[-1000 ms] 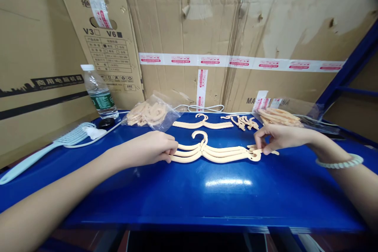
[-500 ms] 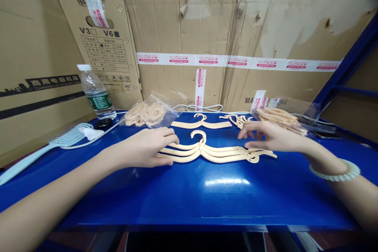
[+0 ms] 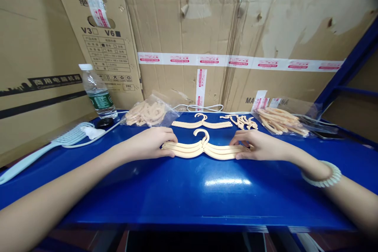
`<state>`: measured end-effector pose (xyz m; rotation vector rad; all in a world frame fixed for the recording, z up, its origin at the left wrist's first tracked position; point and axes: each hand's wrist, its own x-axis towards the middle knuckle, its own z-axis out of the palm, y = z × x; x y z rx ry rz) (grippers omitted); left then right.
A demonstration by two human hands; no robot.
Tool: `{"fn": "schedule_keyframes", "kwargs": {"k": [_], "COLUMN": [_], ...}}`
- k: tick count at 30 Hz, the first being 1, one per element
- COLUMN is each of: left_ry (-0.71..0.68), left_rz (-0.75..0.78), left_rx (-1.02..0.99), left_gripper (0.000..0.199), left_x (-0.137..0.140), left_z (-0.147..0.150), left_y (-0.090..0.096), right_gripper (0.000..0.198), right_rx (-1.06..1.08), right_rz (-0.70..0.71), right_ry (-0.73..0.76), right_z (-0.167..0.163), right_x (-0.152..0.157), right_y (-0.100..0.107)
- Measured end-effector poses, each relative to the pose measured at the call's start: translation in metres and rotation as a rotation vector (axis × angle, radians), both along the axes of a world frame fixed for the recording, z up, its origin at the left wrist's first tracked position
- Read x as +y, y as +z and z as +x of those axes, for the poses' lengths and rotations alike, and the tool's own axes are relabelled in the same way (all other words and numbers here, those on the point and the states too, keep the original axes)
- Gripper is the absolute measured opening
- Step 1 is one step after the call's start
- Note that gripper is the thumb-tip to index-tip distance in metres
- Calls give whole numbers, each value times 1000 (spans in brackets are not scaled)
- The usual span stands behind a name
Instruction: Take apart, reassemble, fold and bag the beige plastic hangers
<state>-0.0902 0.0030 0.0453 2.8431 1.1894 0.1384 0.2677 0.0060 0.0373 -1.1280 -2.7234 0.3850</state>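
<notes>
A stack of cream plastic hangers (image 3: 190,149) lies near the middle of the blue table, arms lined up side by side and hooks bunched at the centre. My left hand (image 3: 156,143) is closed round the left end, thumb in front and fingers behind. At the right end, my right hand (image 3: 254,145) grips in the same way and covers the tips. Behind the stack rest further cream hangers (image 3: 202,125) with their hooks pointing away. Several small curved hook pieces (image 3: 242,121) lie beyond my right hand.
Clear bags of cream hook parts (image 3: 147,112) and hanger arms (image 3: 280,120) flank the back of the table (image 3: 183,193). At left are a water bottle (image 3: 100,98), a black round lid (image 3: 105,122) and a pale blue hairbrush (image 3: 50,145). Cardboard (image 3: 189,27) walls the back.
My right hand has moved left and closed on the stack's right end. The hanger arms, spread apart before, now lie pressed together, and the loose-looking piece at the right end is out of sight.
</notes>
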Motion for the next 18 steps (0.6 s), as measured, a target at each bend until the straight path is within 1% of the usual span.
{"fn": "schedule_keyframes", "kwargs": {"k": [6, 12, 18], "left_ry": [-36, -37, -6], "left_rz": [53, 88, 130], "left_rx": [-55, -35, 9], "left_gripper": [28, 27, 29], "left_x": [4, 5, 1], "left_z": [1, 0, 0], "left_y": [-8, -7, -3], "right_gripper": [35, 35, 48], "right_rx": [17, 26, 86], "right_rz": [-10, 20, 13], "right_ry": [-26, -18, -5], "right_z": [5, 6, 8], "right_x": [8, 10, 9], "right_y": [-3, -6, -2]}}
